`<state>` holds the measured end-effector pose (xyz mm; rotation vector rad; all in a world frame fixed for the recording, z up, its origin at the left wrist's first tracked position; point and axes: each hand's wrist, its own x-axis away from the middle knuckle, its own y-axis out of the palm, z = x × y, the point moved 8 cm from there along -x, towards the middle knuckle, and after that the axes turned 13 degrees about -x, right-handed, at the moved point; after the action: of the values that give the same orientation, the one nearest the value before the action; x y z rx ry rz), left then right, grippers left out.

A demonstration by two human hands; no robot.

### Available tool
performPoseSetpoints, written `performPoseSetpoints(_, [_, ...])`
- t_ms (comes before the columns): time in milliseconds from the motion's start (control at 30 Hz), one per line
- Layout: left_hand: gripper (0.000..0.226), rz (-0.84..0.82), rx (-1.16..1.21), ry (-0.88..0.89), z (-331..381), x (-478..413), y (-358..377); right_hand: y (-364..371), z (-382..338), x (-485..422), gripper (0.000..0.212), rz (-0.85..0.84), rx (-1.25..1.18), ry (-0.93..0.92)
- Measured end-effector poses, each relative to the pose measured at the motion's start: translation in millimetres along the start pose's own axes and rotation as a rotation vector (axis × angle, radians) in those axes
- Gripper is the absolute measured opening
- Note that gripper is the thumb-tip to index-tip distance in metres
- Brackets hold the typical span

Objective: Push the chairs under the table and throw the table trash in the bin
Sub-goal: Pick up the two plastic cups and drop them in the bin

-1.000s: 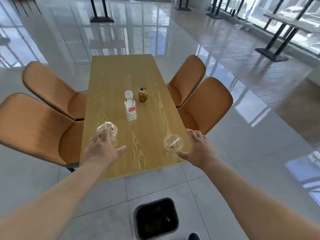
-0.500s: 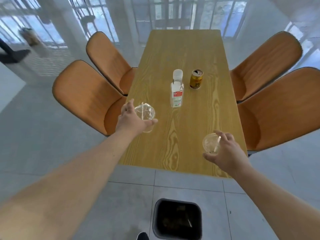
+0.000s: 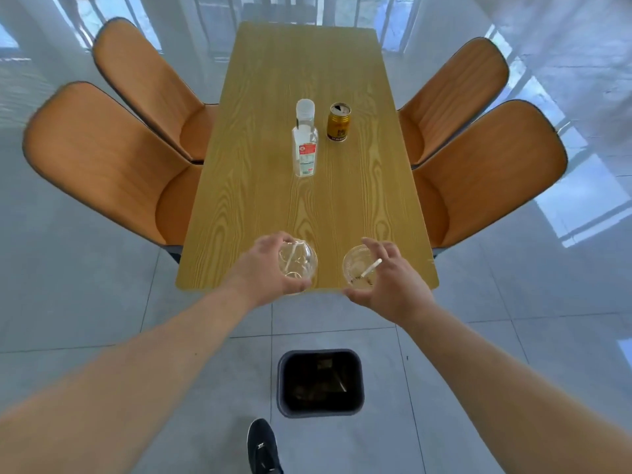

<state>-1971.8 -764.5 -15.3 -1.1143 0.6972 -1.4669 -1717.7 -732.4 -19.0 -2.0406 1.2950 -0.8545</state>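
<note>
Head view: left hand (image 3: 270, 271) grips a clear cup (image 3: 298, 261), right hand (image 3: 386, 278) grips another cup w/ straw (image 3: 359, 265) at the table (image 3: 307, 63) edge; bin (image 3: 320, 383) sits below. Risk — thin cups could slip or dregs spill short of the bin. Bottle (image 3: 304, 142) label red/white, can (image 3: 338, 123) gold — text unreadable.

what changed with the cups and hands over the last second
Both hands went from reaching to gripping: the left hand closed around the left clear cup, the right hand around the right clear cup, and both cups came back to the table's near edge, toward the bin. The bottle, can and four chairs stayed put.
</note>
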Motion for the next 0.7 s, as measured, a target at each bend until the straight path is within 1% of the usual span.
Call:
performPoseSetpoints(200, [0.097, -0.033, -0.002, 0.04, 21, 76, 59, 26, 15, 70, 0.11, -0.063, 0.04, -0.054])
performPoseSetpoints(333, [0.104, -0.04, 0.039, -0.007, 19, 113, 113, 58, 41, 113, 0.111, -0.129, 0.051, -0.059])
performPoseSetpoints(467, [0.112, -0.049, 0.034, -0.034, 9, 133, 155, 90, 61, 133, 0.115, -0.167, 0.065, -0.057])
performPoseSetpoints(600, [0.132, -0.114, 0.014, -0.074, -4, 135, 174, 114, 75, 133, 0.132, -0.242, 0.085, 0.018])
performPoseSetpoints(633, [0.133, -0.122, -0.002, -0.081, -7, 133, 173, 115, 77, 132, 0.132, -0.254, 0.086, 0.032])
performPoseSetpoints(700, [0.126, -0.107, -0.032, -0.085, -12, 130, 163, 111, 76, 129, 0.127, -0.255, 0.088, 0.034])
